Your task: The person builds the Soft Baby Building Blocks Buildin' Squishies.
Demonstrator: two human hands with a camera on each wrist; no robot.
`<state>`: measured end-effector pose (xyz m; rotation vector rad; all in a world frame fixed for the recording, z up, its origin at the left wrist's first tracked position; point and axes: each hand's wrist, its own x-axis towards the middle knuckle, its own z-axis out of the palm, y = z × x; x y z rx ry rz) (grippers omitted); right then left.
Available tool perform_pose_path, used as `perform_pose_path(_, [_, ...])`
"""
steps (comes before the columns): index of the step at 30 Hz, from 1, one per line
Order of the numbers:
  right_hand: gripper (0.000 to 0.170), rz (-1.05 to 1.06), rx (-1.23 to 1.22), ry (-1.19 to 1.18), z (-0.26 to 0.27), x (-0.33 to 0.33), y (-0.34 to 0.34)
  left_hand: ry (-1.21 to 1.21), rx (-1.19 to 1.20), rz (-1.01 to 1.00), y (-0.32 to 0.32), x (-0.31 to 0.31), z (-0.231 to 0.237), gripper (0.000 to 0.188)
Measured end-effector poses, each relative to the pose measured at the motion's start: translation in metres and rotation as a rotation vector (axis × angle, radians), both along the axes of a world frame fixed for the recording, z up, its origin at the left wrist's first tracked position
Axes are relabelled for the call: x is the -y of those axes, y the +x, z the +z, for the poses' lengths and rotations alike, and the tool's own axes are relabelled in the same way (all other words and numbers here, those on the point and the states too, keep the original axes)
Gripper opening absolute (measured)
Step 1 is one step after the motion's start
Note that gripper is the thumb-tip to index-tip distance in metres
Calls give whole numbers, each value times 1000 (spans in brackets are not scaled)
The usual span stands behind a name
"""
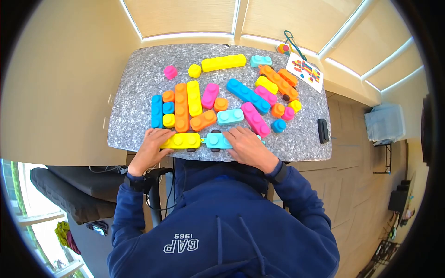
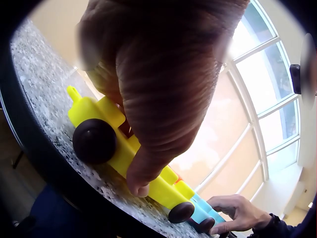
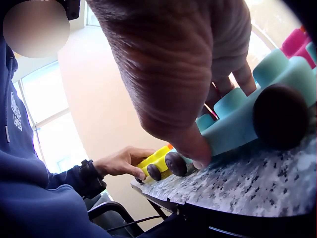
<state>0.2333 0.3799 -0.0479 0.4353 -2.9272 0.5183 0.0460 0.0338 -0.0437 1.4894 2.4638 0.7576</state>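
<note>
Head view gives the relation plainly: a yellow wheeled block car [image 1: 187, 140] and a light-blue wheeled block car [image 1: 215, 140] lie end to end along the near edge of the speckled table [image 1: 127, 111], their long axes in one line running left to right across the front of the body. The yellow car is on the left, the light-blue one on the right, and a small yellow coupling loop [image 1: 203, 140] bridges the join between them. Whether it is fully hooked cannot be told.

The left hand [image 1: 150, 147] grips the yellow car towards its outer end, thumb on the side facing the person and fingers over the far side. The right hand [image 1: 250, 146] holds the light-blue car in much the same way, beyond the join, its thumb low against the near side and its fingers reaching past the studs. So the loop lies between the two hands, rightward of the left and leftward of the right; the right hand looks a little nearer to it.

Both cars sit upright on their dark wheels. Just beyond them, away from the body, lie an orange two-stud block [image 1: 204, 121], a light-blue two-stud block [image 1: 230, 116] and a long pink block [image 1: 255, 119] slanting towards the right hand.
</note>
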Motion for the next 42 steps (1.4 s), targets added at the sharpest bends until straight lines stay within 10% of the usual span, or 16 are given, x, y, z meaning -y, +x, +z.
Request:
perform_pose_path(10, [59, -19, 12, -22, 19, -9, 3, -40, 9, 22, -2, -3, -1, 69])
perform_pose_path(17, [38, -499, -274, -142, 52, -143, -14, -12, -107, 29, 8, -16, 27, 68])
perform_pose_path(25, [39, -529, -81, 150, 1, -238, -45, 146, -84, -151, 25, -87, 43, 67])
perform_pose_path(42, [61, -575, -193, 10, 28, -220, -45, 104, 35, -319, 36, -139, -4, 55])
